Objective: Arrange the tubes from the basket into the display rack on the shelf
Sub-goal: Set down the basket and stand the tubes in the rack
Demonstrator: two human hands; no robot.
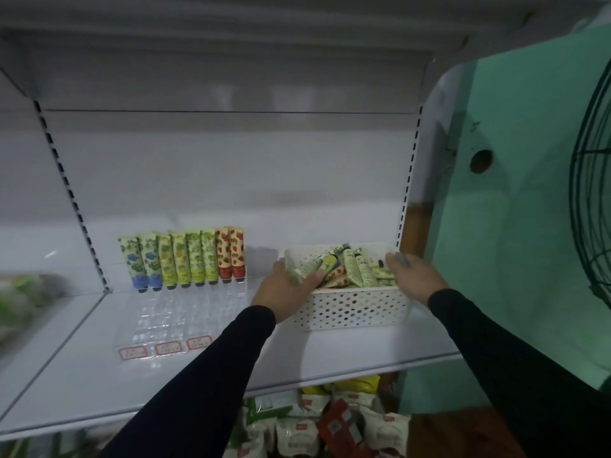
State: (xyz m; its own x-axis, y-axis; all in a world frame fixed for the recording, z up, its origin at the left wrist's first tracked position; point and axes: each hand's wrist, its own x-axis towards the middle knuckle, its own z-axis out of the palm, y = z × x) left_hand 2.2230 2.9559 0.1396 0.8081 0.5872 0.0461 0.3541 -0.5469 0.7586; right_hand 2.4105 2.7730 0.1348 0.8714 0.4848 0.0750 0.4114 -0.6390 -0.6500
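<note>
Your left hand (287,285) is in over the near left corner of the basket (350,307), fingers curled round a pale green tube (309,271) at the top of the heap, thumb lying along its lower side. That grip is pinching the tube. Your right hand (411,272) sits on the basket's right rim, fingers spread and fairly straight, tips reaching in over the tubes; it holds nothing that you can see, and the grip there is loose and spread.

The basket is white, perforated, standing on the shelf (363,352) toward its right end. Inside lies a jumble of tubes (355,271), mostly green and cream, with one or two red-patterned ones tilted among them.

To the left, just beside the basket, stands the clear rack (158,322). Its back row is filled: eight tubes upright, caps down. From the left, two blue tubes (142,261), two yellow-green tubes (175,259), two green tubes (201,257), and two red tubes (230,252). They stand shoulder to shoulder, touching. The rows in front show only clear plastic, and three small red-edged labels (165,348) run along the rack's front edge; the print is too small to read.

Below the shelf you can see packaged goods (330,424), white and red packs piled together. A dark wire fan guard (591,206) hangs at the far right against a green wall (515,226).
</note>
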